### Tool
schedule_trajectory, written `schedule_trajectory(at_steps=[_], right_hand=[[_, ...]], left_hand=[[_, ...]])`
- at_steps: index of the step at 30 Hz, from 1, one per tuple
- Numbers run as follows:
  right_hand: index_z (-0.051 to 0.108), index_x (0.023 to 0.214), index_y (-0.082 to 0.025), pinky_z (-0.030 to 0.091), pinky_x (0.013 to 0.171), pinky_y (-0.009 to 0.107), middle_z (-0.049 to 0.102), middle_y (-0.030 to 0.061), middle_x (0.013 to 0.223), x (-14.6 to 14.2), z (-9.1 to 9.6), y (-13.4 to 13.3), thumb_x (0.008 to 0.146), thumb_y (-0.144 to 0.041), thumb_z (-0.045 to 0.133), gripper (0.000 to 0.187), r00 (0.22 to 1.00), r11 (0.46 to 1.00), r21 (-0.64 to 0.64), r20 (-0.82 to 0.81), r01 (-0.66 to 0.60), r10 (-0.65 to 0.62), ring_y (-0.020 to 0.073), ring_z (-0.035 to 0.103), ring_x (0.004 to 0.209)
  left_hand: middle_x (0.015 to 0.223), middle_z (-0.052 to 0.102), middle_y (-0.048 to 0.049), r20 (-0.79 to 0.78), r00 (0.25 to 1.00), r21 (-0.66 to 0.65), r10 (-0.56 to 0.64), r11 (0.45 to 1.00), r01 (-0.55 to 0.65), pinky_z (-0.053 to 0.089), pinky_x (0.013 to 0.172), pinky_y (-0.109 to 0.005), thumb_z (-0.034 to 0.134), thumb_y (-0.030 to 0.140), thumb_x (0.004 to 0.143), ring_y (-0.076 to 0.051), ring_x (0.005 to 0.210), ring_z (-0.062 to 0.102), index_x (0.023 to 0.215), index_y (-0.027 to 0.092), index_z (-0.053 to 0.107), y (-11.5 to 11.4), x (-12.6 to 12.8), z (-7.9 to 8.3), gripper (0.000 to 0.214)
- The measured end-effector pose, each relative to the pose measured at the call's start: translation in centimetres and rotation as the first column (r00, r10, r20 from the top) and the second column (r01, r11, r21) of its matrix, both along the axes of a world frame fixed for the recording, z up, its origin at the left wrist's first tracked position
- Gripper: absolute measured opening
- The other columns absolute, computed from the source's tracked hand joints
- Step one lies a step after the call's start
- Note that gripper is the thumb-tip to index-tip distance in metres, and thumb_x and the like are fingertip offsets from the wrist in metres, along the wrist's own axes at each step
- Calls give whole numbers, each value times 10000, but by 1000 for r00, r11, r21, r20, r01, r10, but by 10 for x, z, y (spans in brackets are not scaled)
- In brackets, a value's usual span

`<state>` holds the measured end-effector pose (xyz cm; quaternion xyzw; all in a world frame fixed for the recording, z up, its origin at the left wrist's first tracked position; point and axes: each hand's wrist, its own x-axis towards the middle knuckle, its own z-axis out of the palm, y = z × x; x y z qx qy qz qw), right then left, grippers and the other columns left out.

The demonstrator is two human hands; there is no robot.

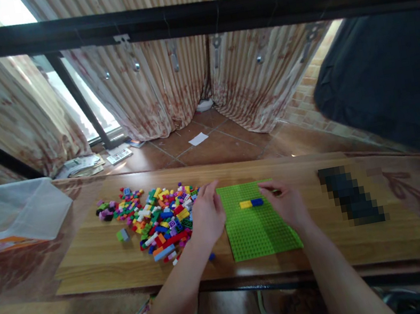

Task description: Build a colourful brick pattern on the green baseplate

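Observation:
A green studded baseplate (259, 232) lies flat on the wooden table (332, 249). A yellow brick (245, 204) and a blue brick (257, 201) sit joined end to end on its upper part. My left hand (206, 215) rests at the plate's left edge, fingers reaching toward the pile of coloured bricks (156, 218); what it holds, if anything, is hidden. My right hand (286, 201) hovers at the plate's right side, just beside the blue brick, with fingers curled in a pinch.
A clear plastic bin (12, 213) stands at the table's left end. A pixelated dark object (350, 195) lies to the right of the plate. A lone green brick (122, 235) sits apart from the pile. Curtains and tiled floor lie beyond the table.

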<state>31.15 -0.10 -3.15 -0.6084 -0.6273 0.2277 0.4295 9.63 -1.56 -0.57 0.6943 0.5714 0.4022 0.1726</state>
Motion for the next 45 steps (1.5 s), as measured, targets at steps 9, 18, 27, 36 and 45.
schedule_trajectory(at_steps=[9, 18, 27, 36, 45], right_hand=[[721, 928, -246, 419, 889, 427, 673, 66, 972, -16, -4, -5, 800, -332, 617, 185, 878, 950, -75, 365, -304, 310, 244, 562, 977], [725, 886, -255, 431, 843, 393, 672, 54, 911, -14, 0, -5, 826, -327, 584, 169, 872, 933, -60, 340, -354, 353, 230, 571, 904], [725, 901, -246, 436, 848, 411, 671, 57, 908, -9, -7, -1, 811, -343, 590, 188, 856, 933, -118, 370, -341, 360, 238, 579, 901], [716, 948, -245, 455, 861, 404, 666, 69, 958, -66, 5, -9, 872, -294, 509, 225, 888, 922, 85, 318, -377, 334, 228, 580, 938], [695, 988, -230, 423, 898, 421, 633, 79, 981, -139, -2, -6, 865, -227, 551, 189, 807, 877, 66, 429, -476, 406, 234, 530, 951]], left_hand=[[1065, 665, -90, 23, 988, 0, 155, 988, -155, 490, 903, -357, 484, 120, 842, -197, 971, 617, 1104, 145, 624, 8, -28, 11, 298], [967, 677, -63, 152, 956, 3, 249, 968, -252, 505, 798, -294, 523, 143, 816, -159, 844, 623, 1048, 150, 657, 16, -59, 11, 268], [836, 671, -41, 233, 921, -29, 313, 949, -315, 497, 706, -262, 549, 174, 804, -133, 714, 602, 1018, 137, 673, 20, -76, 11, 250], [818, 681, -38, 291, 887, -74, 358, 933, -352, 497, 678, -250, 541, 151, 788, -129, 687, 606, 982, 134, 682, 19, -81, 19, 240], [871, 707, -61, 196, 937, -82, 289, 957, -278, 509, 724, -272, 555, 177, 810, -154, 755, 633, 950, 140, 693, 19, -80, 16, 200]])
